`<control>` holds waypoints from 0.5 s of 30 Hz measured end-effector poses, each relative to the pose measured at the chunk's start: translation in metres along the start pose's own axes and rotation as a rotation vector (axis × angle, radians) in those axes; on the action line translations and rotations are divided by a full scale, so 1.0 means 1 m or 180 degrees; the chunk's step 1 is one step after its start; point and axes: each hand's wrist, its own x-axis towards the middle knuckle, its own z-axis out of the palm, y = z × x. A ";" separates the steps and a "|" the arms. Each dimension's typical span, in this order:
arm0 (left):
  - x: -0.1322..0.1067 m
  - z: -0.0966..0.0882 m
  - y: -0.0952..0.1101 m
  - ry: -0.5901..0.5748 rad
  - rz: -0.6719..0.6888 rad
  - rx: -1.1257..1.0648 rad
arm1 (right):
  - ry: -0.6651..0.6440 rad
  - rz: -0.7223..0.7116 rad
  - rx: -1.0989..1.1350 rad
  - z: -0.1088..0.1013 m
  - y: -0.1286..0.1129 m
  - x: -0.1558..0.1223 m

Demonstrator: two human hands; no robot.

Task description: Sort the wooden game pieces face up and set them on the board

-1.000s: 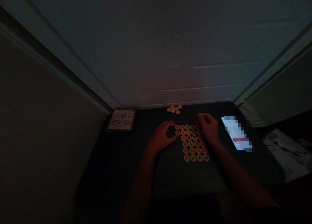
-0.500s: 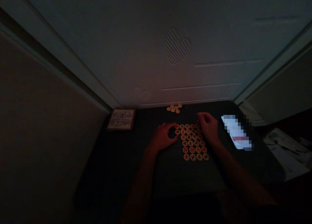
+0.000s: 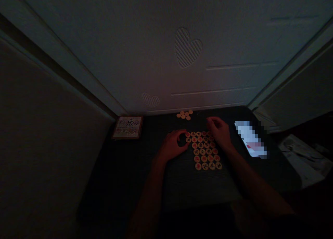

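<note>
The scene is very dark. Several round pale game pieces (image 3: 204, 151) with red and black marks lie in a tight grid on a dark mat (image 3: 197, 187). My left hand (image 3: 173, 145) rests curled on the mat at the grid's upper left edge, thumb and fingers bent near the corner pieces. At the grid's upper right corner my right hand (image 3: 220, 132) has its fingers bent down over the top row. Whether either hand pinches a piece is too dark to tell.
A small heap of blank pale discs (image 3: 184, 115) lies by the white wall with embossed hearts (image 3: 187, 52). A square box or picture (image 3: 127, 127) sits at the left. A lit phone screen (image 3: 250, 139) lies right of my right hand, papers (image 3: 304, 156) farther right.
My right hand has shifted slightly left and up along the top row. My left hand has barely moved. The whole view drifted a little.
</note>
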 end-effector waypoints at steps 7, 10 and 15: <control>0.007 0.005 -0.014 0.0484 -0.0021 -0.0212 | -0.1012 -0.1400 -0.1162 0.018 0.003 0.047; 0.009 0.007 -0.018 0.0669 -0.0070 -0.0209 | -0.1313 -0.1761 -0.1423 0.033 0.003 0.067; 0.009 0.007 -0.020 0.0749 -0.0099 -0.0186 | -0.1645 -0.2008 -0.1792 0.041 0.008 0.081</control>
